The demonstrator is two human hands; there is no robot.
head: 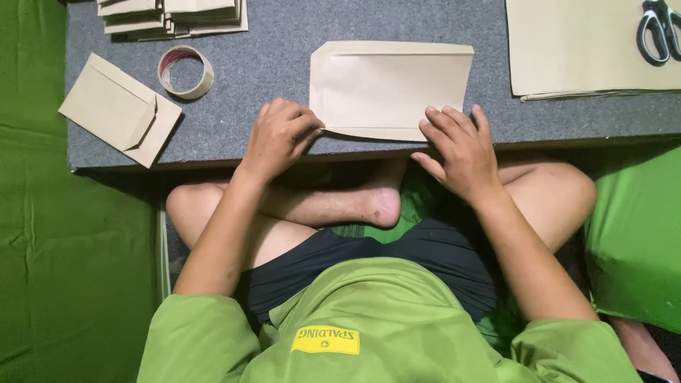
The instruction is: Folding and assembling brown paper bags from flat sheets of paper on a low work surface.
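A folded tan paper envelope (390, 85) lies flat on the grey board (269, 50), near its front edge. My left hand (279, 136) pinches the envelope's lower left corner with curled fingers. My right hand (460, 149) presses flat on its lower right edge, fingers spread. I sit cross-legged below the board in a green shirt and dark shorts.
A finished tan envelope (119, 108) lies at the board's left, with a roll of tape (186, 71) beside it. A stack of envelopes (172, 17) sits at the back left. Large tan sheets (578, 50) with scissors (659, 30) on them lie at the right. Green cloth (42, 234) surrounds the board.
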